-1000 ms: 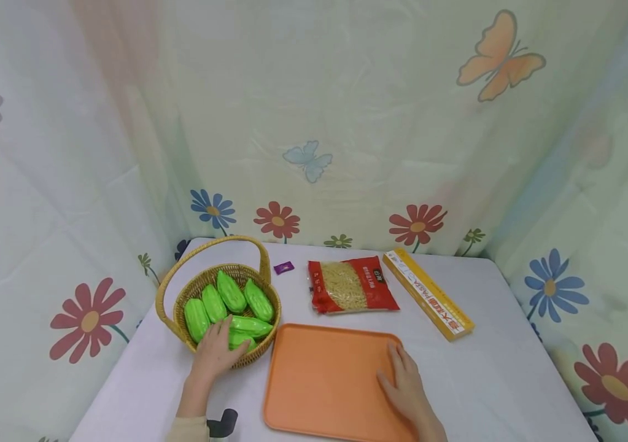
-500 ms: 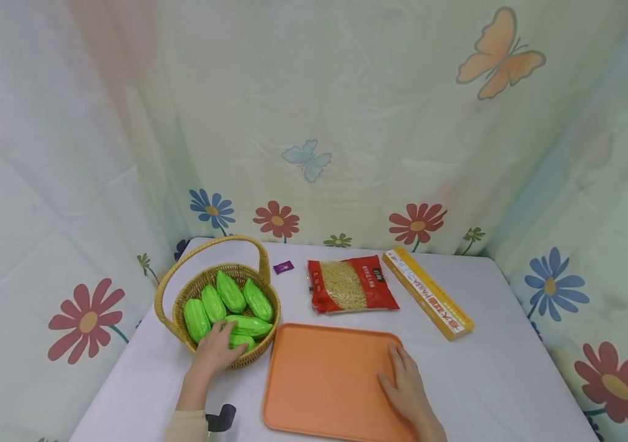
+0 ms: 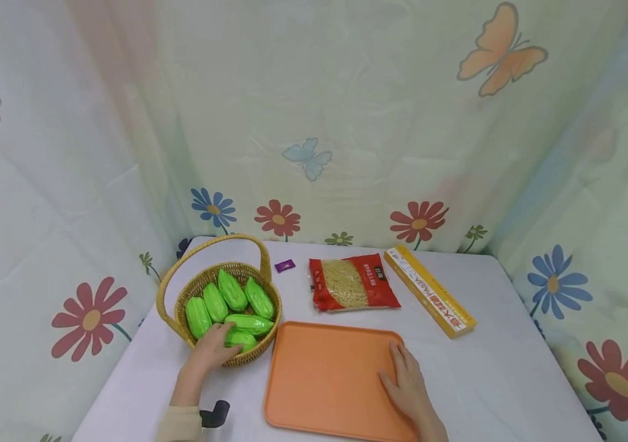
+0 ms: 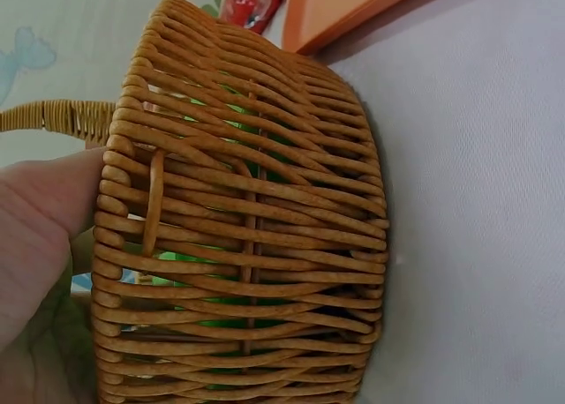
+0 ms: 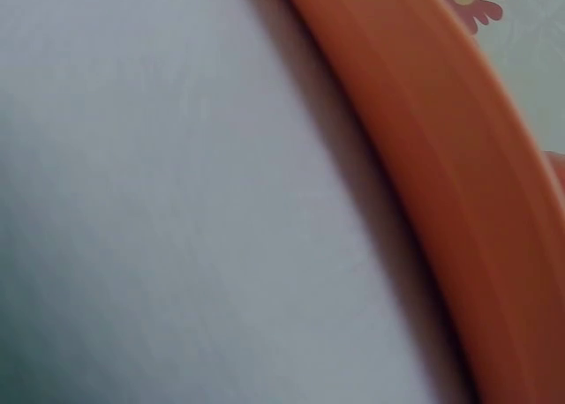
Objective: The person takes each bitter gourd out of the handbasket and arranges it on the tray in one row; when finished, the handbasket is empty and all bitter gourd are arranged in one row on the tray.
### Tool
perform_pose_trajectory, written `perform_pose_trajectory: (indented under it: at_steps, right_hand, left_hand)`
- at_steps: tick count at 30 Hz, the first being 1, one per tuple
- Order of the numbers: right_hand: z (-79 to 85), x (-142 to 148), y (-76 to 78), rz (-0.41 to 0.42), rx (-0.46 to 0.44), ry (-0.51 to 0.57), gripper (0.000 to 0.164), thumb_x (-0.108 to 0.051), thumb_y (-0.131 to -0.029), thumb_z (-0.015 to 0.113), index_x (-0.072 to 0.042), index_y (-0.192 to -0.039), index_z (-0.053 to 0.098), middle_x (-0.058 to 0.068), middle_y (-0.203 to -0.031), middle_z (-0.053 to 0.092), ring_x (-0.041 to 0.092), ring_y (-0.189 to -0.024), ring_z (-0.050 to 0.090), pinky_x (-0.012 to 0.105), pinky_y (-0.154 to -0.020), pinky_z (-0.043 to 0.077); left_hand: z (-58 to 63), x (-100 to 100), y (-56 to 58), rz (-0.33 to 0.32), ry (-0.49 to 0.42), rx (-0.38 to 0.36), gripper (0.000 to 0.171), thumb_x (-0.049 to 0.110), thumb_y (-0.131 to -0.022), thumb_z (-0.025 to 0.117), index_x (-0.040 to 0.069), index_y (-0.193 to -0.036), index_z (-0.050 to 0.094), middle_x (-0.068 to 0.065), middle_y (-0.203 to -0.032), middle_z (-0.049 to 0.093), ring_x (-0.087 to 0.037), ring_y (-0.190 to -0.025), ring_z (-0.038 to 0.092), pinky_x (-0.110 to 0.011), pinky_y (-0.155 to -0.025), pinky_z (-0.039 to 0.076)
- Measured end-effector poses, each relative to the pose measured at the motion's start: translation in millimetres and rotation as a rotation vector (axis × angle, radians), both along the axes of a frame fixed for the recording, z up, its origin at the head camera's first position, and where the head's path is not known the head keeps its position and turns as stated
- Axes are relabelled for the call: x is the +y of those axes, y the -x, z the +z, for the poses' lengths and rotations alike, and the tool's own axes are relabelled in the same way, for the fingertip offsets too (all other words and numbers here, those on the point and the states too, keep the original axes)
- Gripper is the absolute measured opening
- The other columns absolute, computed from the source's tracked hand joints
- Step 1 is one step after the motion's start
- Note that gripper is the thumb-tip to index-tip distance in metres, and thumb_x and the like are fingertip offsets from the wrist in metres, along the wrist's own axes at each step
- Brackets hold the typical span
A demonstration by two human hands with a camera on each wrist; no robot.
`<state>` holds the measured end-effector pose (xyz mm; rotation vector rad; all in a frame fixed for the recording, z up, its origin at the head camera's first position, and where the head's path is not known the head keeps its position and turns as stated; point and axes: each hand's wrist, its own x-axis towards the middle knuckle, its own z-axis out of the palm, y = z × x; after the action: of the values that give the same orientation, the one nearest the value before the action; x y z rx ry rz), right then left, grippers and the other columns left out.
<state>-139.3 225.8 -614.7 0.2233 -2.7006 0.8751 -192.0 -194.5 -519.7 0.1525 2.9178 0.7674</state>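
My left hand (image 3: 211, 348) reaches over the near rim of a wicker basket (image 3: 182, 325) with a tall arched handle. Its fingers and thumb lie spread above the nearest green, ridged gourd (image 3: 242, 341); whether they touch it is hard to tell. Several more such gourds (image 3: 232, 291) fill the basket. In the left wrist view the thumb (image 4: 53, 197) lies over the basket's rim (image 4: 110, 210). On the right edge of an orange tray (image 3: 325, 380) rests my right hand (image 3: 409, 387), fingers extended. The right wrist view mostly shows the tray's outer side (image 5: 441, 175).
Behind the tray lies a red bag of pasta (image 3: 349, 283), with a long yellow pasta box (image 3: 430, 291) slanting to its right. A small purple packet (image 3: 285, 266) sits between basket and bag. Flowered curtains (image 3: 314, 110) enclose the white table (image 3: 490, 368).
My left hand has drawn back slightly toward the near left over the basket, showing more of the nearest gourds. The right hand stays at the tray's edge.
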Motion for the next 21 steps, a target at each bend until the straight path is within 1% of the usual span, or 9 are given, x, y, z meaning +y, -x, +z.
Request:
perform_pose_trajectory:
  at_steps: [2, 6, 9, 11, 14, 18, 21]
  right_hand:
    - [0.3, 0.0, 0.0, 0.002, -0.003, 0.003, 0.064, -0.018, -0.084, 0.065, 0.007, -0.135, 0.035, 0.031, -0.133, 0.033, 0.047, -0.12, 0.03, 0.06, -0.093, 0.028]
    - [1.8, -0.3, 0.0, 0.005, -0.021, 0.013, 0.064, -0.018, -0.084, 0.064, 0.008, -0.135, 0.035, 0.031, -0.133, 0.032, 0.048, -0.12, 0.029, 0.06, -0.093, 0.027]
    - [2.3, -0.6, -0.3, 0.005, -0.029, 0.015, 0.064, -0.018, -0.085, 0.063, 0.008, -0.135, 0.034, 0.031, -0.133, 0.032, 0.048, -0.12, 0.029, 0.06, -0.094, 0.026]
    - [2.0, -0.7, -0.6, 0.006, -0.031, 0.017, 0.064, -0.018, -0.084, 0.063, 0.008, -0.135, 0.034, 0.031, -0.133, 0.032, 0.048, -0.12, 0.029, 0.06, -0.094, 0.026]
    - [1.0, -0.5, -1.1, 0.007, -0.019, 0.016, 0.065, -0.016, -0.083, 0.064, 0.008, -0.135, 0.034, 0.032, -0.133, 0.032, 0.048, -0.12, 0.029, 0.06, -0.094, 0.027]
    - [0.3, 0.1, -1.0, 0.009, -0.001, 0.021, 0.065, -0.015, -0.083, 0.065, 0.008, -0.135, 0.035, 0.032, -0.132, 0.032, 0.048, -0.12, 0.029, 0.06, -0.093, 0.027]
    - [0.4, 0.3, -0.5, 0.012, 0.009, 0.022, 0.065, -0.015, -0.082, 0.065, 0.008, -0.135, 0.034, 0.032, -0.132, 0.032, 0.048, -0.12, 0.029, 0.06, -0.093, 0.026]
  left_hand:
    - [0.2, -0.4, 0.9, -0.006, 0.003, 0.003, 0.06, 0.027, -0.08, 0.07, 0.0, -0.129, 0.048, -0.029, -0.126, 0.045, -0.045, -0.113, 0.044, -0.055, -0.09, 0.038]
    - [0.3, -0.6, 3.6, -0.022, 0.007, 0.02, 0.054, 0.026, -0.082, 0.068, 0.0, -0.126, 0.051, -0.03, -0.126, 0.045, -0.046, -0.115, 0.042, -0.055, -0.092, 0.037]
    - [2.4, 0.0, 6.3, -0.029, 0.019, 0.016, 0.052, 0.027, -0.084, 0.066, 0.0, -0.126, 0.052, -0.031, -0.127, 0.044, -0.047, -0.116, 0.041, -0.056, -0.092, 0.037]
    - [4.3, 0.5, 8.9, -0.038, 0.033, 0.014, 0.051, 0.027, -0.084, 0.066, 0.0, -0.125, 0.052, -0.03, -0.126, 0.045, -0.046, -0.115, 0.042, -0.055, -0.091, 0.037]
    - [6.4, 1.1, 14.9, -0.06, 0.054, 0.026, 0.049, 0.026, -0.084, 0.066, 0.001, -0.124, 0.053, -0.026, -0.121, 0.049, -0.042, -0.111, 0.047, -0.053, -0.089, 0.04]
    - [8.4, 1.9, 25.1, -0.112, 0.08, 0.04, 0.046, 0.024, -0.083, 0.067, 0.001, -0.121, 0.055, -0.021, -0.116, 0.051, -0.037, -0.106, 0.05, -0.049, -0.087, 0.042]
    - [12.2, 1.7, 31.1, -0.132, 0.08, 0.017, 0.045, 0.023, -0.084, 0.066, 0.0, -0.121, 0.055, -0.023, -0.119, 0.051, -0.038, -0.108, 0.05, -0.049, -0.089, 0.041]
